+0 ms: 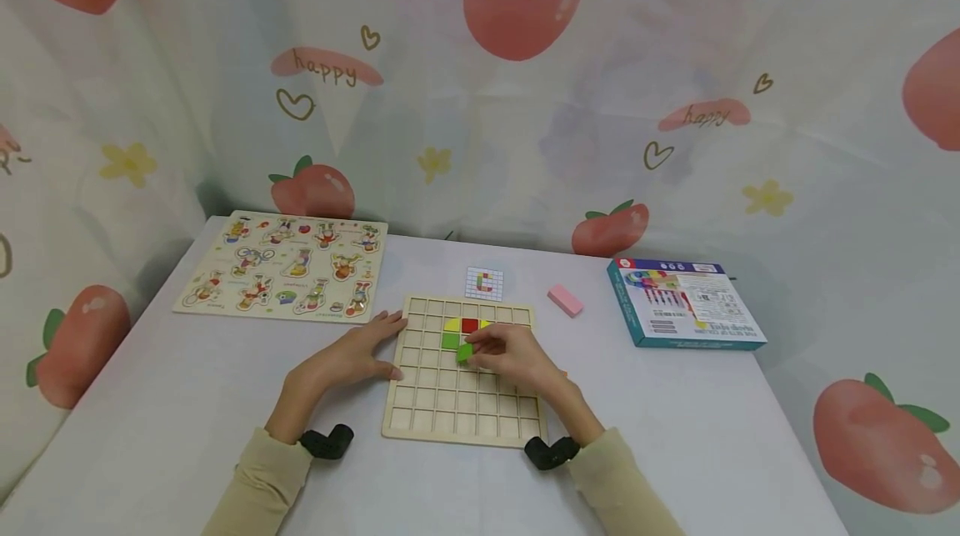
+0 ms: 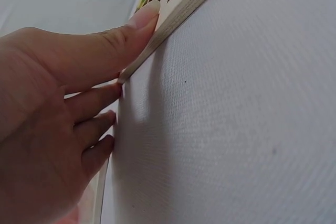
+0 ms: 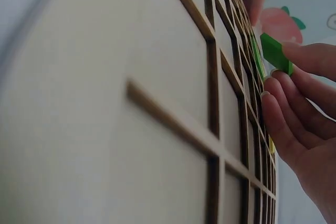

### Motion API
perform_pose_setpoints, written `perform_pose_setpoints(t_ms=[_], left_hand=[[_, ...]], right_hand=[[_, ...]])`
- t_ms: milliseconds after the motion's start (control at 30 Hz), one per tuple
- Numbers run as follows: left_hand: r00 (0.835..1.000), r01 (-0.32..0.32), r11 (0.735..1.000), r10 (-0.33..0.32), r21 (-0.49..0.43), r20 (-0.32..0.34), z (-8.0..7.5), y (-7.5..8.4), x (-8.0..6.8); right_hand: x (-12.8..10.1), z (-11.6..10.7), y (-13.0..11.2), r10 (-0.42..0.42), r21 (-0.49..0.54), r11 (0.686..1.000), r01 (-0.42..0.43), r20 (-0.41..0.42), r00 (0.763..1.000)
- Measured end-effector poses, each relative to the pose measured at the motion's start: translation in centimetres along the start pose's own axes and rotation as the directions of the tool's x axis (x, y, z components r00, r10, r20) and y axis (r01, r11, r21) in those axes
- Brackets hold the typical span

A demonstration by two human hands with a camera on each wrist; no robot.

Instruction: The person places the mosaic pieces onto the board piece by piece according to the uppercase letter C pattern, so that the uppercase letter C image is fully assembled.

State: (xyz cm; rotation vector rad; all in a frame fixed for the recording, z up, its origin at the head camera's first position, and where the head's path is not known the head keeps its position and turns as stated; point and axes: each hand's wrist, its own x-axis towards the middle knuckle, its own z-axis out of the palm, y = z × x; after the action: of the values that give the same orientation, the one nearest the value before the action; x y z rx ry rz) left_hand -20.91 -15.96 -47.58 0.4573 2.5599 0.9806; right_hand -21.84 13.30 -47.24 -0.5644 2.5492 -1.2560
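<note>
A wooden grid board lies on the white table, with square cells framed by thin strips. At its left edge rests my left hand, thumb and fingertips spread along the rim; in the left wrist view, the thumb lies on the rim. Over the board's upper middle, my right hand pinches a green block between thumb and fingers. The right wrist view shows this green block tilted, just off the grid. Set in cells nearby are another green block, a red block and yellow pieces, partly covered by my right hand.
Behind the board lies a small pattern card showing a coloured figure on a grid. A pink block sits to its right. Farther right is a flat blue-edged box. A wooden picture puzzle lies at back left, before the printed curtain.
</note>
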Motion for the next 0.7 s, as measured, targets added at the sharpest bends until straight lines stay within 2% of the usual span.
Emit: perform_pose_setpoints(t_ms=[500,700], left_hand=[[1.000,0.003,1.000,-0.003,0.005,0.003,0.0,-0.1,0.0],[1.000,0.008,1.000,-0.008,0.002,0.007,0.0,0.0,-0.1]], right_hand=[[0.8,1.4,-1.0,-0.006,-0.029,1.000,0.007,0.034,0.999],[1.0,1.9,-1.1,-0.035,-0.085,0.996,0.038,0.039,0.999]])
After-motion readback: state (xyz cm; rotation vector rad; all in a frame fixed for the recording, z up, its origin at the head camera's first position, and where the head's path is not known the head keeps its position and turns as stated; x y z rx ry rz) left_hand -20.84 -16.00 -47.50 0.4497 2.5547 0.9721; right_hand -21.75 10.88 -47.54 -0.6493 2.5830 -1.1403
